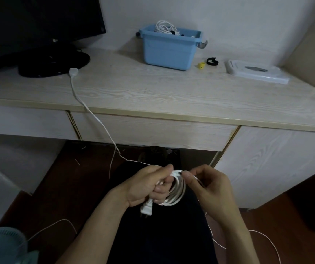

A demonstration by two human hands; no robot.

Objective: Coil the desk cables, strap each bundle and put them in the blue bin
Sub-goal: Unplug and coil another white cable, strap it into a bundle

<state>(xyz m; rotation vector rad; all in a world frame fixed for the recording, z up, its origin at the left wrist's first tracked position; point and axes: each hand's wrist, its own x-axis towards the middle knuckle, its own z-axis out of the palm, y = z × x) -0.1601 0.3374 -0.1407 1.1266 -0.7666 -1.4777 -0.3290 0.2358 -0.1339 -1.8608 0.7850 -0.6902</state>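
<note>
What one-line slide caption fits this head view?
Both hands, left and right, coil a white cable below the desk; blue bin waits.

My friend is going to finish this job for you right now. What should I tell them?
Left hand: grips the half-wound white cable coil; the plug hangs below the grip.
Right hand: pinches the cable at the top of the coil, feeding on the next loop.
The cable's other end lies on the desk near the monitor stand; the slack runs over the desk edge to the hands, and more trails on the floor.
Done: at least one strapped bundle sits in the blue bin.
Left: finish coiling, wrap it with the black strap lying right of the bin, and drop it in.
</note>
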